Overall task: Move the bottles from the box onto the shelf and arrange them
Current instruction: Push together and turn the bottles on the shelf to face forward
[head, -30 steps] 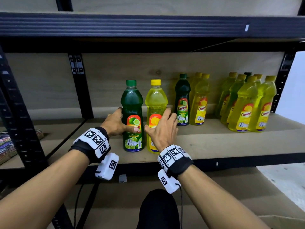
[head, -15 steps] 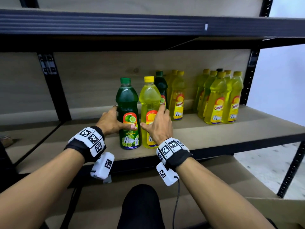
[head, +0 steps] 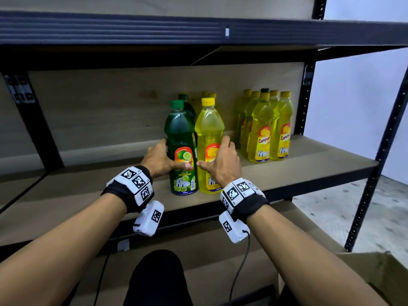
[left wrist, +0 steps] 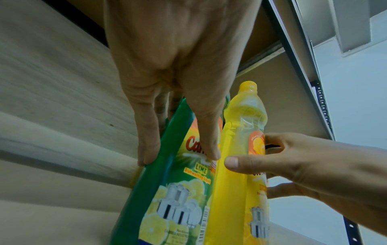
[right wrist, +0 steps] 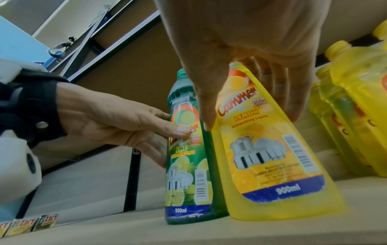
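A green lime bottle point(head: 180, 133) and a yellow lemon bottle point(head: 208, 129) stand upright side by side, touching, near the front of the wooden shelf point(head: 309, 164). My left hand point(head: 159, 157) grips the green bottle point(left wrist: 163, 190) from the left, thumb on its label. My right hand point(head: 223, 162) grips the yellow bottle point(right wrist: 272, 157) from the right, thumb on the front. Directly behind the pair stand a dark green bottle point(head: 187, 104) and more yellow ones, mostly hidden.
A tight group of yellow bottles point(head: 262, 129) stands just right of my right hand. The cardboard box point(head: 375, 272) shows at the lower right. A black upright point(head: 375, 173) bounds the shelf's right end. Small packets point(right wrist: 29, 225) lie far left.
Both hands have slid the green and yellow bottles rightward along the shelf, so they now stand in front of the back pair and closer to the yellow group.
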